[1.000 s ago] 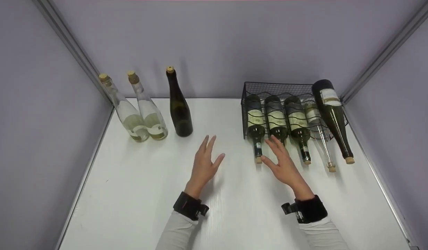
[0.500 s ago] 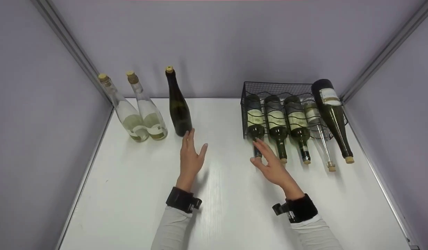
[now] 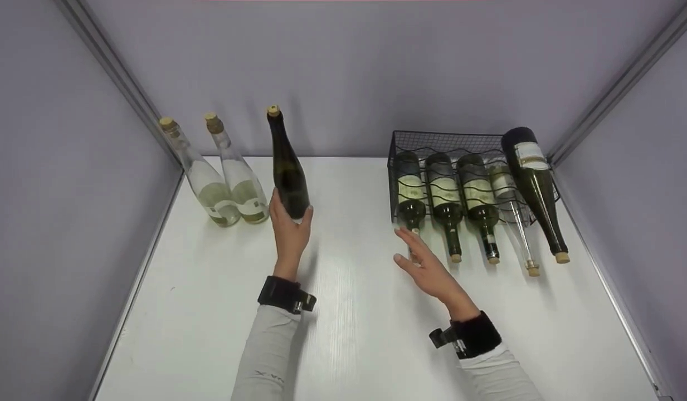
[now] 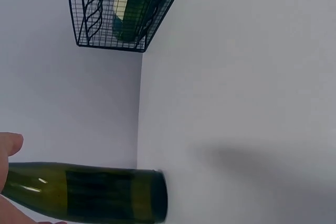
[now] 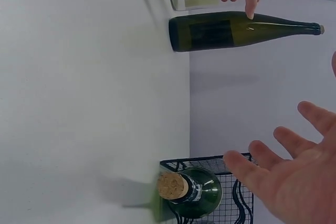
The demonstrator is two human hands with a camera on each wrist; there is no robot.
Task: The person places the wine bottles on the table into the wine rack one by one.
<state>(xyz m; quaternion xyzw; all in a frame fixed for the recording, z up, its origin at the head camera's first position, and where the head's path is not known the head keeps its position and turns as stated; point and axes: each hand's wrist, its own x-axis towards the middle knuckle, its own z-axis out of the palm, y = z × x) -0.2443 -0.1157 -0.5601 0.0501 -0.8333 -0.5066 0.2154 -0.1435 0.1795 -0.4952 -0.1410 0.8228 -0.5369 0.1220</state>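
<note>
A dark green corked bottle (image 3: 290, 181) stands upright on the white table. My left hand (image 3: 289, 231) is at its near side, fingers along its left and thumb at its right. In the left wrist view a gap shows between the thumb (image 4: 11, 143) and the glass; the fingers look spread, not wrapped round it. My right hand (image 3: 429, 273) hovers with fingers apart, holding nothing, and partly covers the neck of the leftmost racked bottle (image 3: 411, 192). In the right wrist view that bottle's cork (image 5: 172, 185) shows below the fingers.
Two clear corked bottles (image 3: 206, 192) (image 3: 243, 192) stand left of the dark one. A black wire rack (image 3: 391, 184) at the back right holds several bottles lying neck forward. One dark bottle (image 3: 535, 186) lies slanted on top at its right end. Walls enclose the table.
My left hand has moved left and forward, up to the standing dark bottle. My right hand has drifted slightly left. The bottles have not visibly moved.
</note>
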